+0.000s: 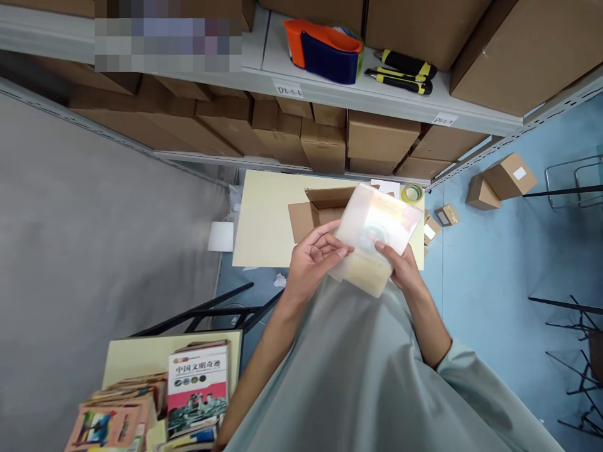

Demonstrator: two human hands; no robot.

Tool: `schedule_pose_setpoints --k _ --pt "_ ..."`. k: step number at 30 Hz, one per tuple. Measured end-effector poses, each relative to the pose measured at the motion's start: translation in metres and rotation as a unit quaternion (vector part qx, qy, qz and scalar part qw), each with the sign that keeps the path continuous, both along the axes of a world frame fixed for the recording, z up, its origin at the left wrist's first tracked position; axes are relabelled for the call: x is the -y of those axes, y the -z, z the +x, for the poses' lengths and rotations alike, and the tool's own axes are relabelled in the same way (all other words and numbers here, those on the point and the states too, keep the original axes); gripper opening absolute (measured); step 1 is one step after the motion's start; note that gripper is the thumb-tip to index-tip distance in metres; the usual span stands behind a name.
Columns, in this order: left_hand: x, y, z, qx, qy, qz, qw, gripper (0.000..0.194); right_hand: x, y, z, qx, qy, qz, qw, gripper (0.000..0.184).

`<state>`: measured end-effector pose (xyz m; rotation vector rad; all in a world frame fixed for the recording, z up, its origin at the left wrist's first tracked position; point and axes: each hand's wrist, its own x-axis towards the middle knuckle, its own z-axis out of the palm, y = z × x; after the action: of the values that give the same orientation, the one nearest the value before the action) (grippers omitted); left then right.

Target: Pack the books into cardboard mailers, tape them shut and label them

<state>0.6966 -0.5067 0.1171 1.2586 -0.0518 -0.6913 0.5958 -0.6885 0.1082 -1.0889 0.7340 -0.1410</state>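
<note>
At a pale tabletop (264,216) below a steel shelf (325,78), a person in a grey-green garment (367,370) holds a translucent plastic sleeve (370,226) at a slant in front of the body. The right hand (402,269) is clamped on the sleeve, its thumb pressed to the upper face and its other fingers behind the right edge. The left hand (316,252) is at the sleeve's left edge, fingers half curled and the thumb close to a fingertip; whether it pinches the plastic cannot be told from this angle. Light glares off the sleeve's upper part, a round shape shows faintly near its middle, and its lower part looks yellowish.

Behind the sleeve, and partly hidden by it, an open cardboard box (301,221) rests on the tabletop with its flaps spread. A roll of yellowish tape (412,193) lies near the far right corner.

On the shelf overhead, what looks like an orange-and-navy tape dispenser (325,53) sits to the left of black-and-yellow utility knives (405,75). Brown cartons (384,135) fill the level beneath. At lower left, a book with a white-and-pink cover and a Chinese title (198,389) lies beside a pile of books (113,417) on a second surface. Taped and labelled parcels (509,181) stand on the blue floor (490,276) to the right.
</note>
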Motion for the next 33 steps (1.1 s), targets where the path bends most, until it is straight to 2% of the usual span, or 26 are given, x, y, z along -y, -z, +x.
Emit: schedule_pose_setpoints --k 9,19,28,33 --pt "0.0011 0.004 -0.0005 -0.005 0.022 -0.003 1.0 0.067 -0.0006 0.0017 -0.0053 0.001 0.007 0.003 1.0 0.069" --pt "0.0021 0.0018 0.0016 -0.023 0.027 0.039 0.999 0.073 -0.0015 0.0042 -0.0057 0.004 0.01 -0.002 1.0 0.068" --pt "0.0044 0.0073 0.0048 -0.027 0.016 0.041 0.999 0.071 0.0007 0.0064 -0.0029 -0.004 0.015 0.003 1.0 0.071" --pt "0.0064 0.0089 0.0089 -0.025 0.034 0.042 0.998 0.069 0.0031 0.0057 0.0004 -0.013 0.012 0.005 1.0 0.073"
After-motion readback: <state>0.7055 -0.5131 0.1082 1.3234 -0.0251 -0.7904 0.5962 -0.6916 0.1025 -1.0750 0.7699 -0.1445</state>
